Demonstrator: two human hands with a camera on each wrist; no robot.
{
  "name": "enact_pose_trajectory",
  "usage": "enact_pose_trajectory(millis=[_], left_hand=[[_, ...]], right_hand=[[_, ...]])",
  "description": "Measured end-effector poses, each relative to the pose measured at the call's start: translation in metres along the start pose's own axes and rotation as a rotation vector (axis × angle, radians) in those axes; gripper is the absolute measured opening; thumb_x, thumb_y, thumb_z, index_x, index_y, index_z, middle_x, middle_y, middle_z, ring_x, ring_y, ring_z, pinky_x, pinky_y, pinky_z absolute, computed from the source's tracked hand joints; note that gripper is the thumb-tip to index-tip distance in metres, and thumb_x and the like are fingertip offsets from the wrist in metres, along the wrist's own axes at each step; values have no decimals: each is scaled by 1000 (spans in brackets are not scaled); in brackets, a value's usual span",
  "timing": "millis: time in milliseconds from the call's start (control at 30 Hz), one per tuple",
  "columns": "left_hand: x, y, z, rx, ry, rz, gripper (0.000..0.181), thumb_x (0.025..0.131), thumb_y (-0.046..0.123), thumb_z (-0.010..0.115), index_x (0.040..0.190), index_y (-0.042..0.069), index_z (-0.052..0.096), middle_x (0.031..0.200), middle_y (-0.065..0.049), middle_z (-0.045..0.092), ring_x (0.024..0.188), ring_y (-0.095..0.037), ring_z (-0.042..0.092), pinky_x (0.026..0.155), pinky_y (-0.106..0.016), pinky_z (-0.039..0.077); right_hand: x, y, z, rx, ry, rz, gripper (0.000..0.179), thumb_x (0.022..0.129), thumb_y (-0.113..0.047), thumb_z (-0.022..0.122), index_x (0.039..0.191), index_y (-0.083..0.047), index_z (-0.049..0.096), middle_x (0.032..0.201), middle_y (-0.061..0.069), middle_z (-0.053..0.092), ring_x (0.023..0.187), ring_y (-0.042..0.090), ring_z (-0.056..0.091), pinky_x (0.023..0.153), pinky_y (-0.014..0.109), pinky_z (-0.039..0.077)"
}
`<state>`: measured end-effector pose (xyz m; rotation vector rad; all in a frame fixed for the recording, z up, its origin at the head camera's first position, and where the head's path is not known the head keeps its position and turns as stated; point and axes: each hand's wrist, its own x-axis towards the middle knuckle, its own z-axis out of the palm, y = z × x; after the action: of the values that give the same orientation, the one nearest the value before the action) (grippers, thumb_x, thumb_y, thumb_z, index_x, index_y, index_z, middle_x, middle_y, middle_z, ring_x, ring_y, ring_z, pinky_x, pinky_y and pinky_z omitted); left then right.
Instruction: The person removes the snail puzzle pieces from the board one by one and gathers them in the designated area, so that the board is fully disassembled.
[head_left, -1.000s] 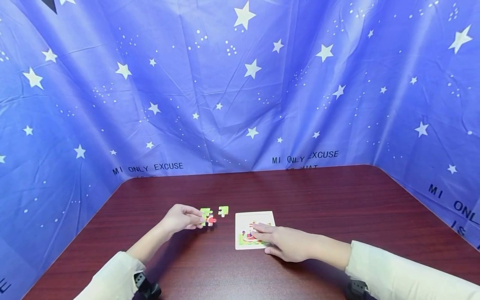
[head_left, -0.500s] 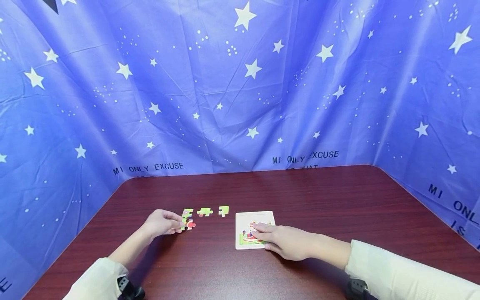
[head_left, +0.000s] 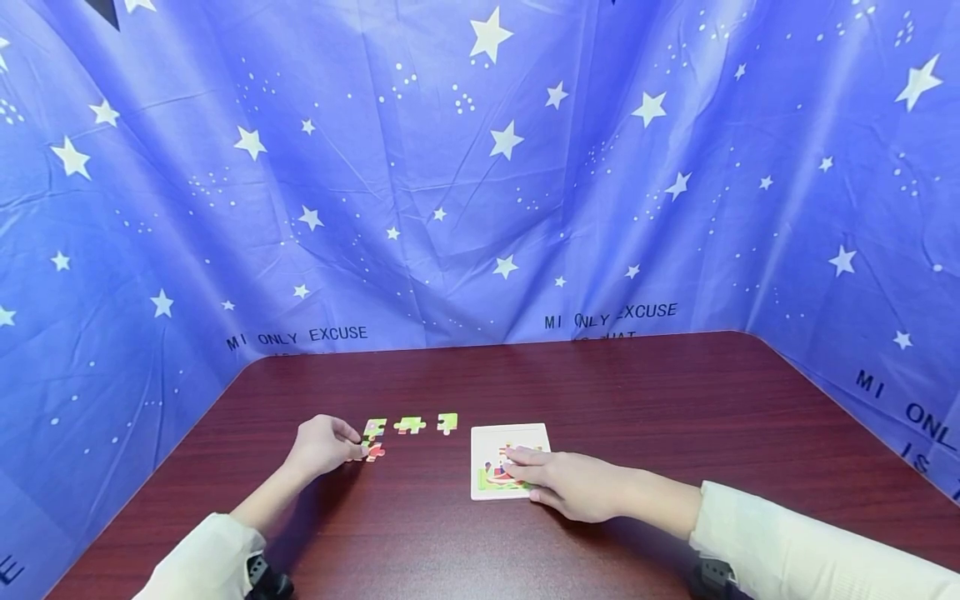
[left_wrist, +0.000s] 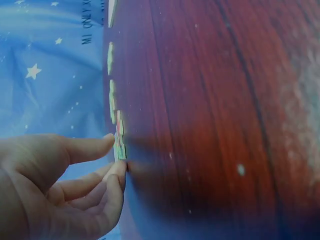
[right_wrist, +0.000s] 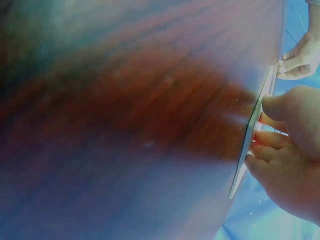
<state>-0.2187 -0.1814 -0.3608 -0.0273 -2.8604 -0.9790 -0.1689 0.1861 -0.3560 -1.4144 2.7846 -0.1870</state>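
Observation:
My left hand (head_left: 324, 444) pinches a red-and-green jigsaw piece (head_left: 375, 452) at its left edge, low on the table. In the left wrist view, thumb and fingertips meet the edges of the jigsaw piece (left_wrist: 120, 147). Just behind it lies a green corner piece (head_left: 375, 427), partly overlapped by the fingers in the head view. My right hand (head_left: 581, 485) rests with extended fingers on the white-framed puzzle board (head_left: 487, 437), covering part of its picture. Red, green and blue parts of that picture show beside the fingers. From the right wrist, the board (right_wrist: 239, 172) appears edge-on under the fingertips.
Two more green jigsaw pieces, a middle one (head_left: 410, 425) and a right one (head_left: 447, 422), lie in a row left of the board. The dark red wooden table (head_left: 435, 542) reaches back to a blue star-printed curtain (head_left: 420, 208), which also hangs along both sides.
My left hand has moved left, bringing the red-and-green piece and the green corner piece away from the middle piece. Lately it has shifted only slightly. My right hand stays on the board.

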Motion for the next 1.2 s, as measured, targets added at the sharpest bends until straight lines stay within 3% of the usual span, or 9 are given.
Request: enact_pose_trajectory(millis=[233,533,900,1033,1200], left_hand=[[-3,5,4,115,57,46,17,63,12,82,67,5,68,55,-1,65,56,-9,56,61,-30,48],[-6,7,4,123,49,13,15,65,11,81,67,5,68,51,-1,63,53,-9,57,63,-29,48],[-8,9,1,138,57,35,16,68,14,81,69,4,67,54,-1,65,57,-11,58,60,-29,47],[-4,17,0,134,66,76,17,70,16,80,71,4,68,62,-2,67,62,-13,59,60,-30,48],[0,37,12,50,4,144,14,75,13,77,80,3,69,71,-6,72,64,-12,64,61,-28,51]], right_hand=[[-1,-1,0,-4,13,-9,43,98,-15,53,140,-6,49,149,12,45,136,26,46,105,36,46],[-1,0,3,-1,6,15,45,97,-14,54,141,-7,48,150,11,44,136,24,46,105,36,46],[-1,-3,0,-5,3,4,45,97,-16,54,141,-8,48,150,11,45,135,25,47,103,36,47],[0,-1,2,-5,-4,13,46,97,-16,54,141,-8,47,151,10,44,137,24,46,105,36,46],[0,2,4,-3,1,10,47,97,-15,54,142,-9,46,151,10,43,137,24,45,105,36,46]])
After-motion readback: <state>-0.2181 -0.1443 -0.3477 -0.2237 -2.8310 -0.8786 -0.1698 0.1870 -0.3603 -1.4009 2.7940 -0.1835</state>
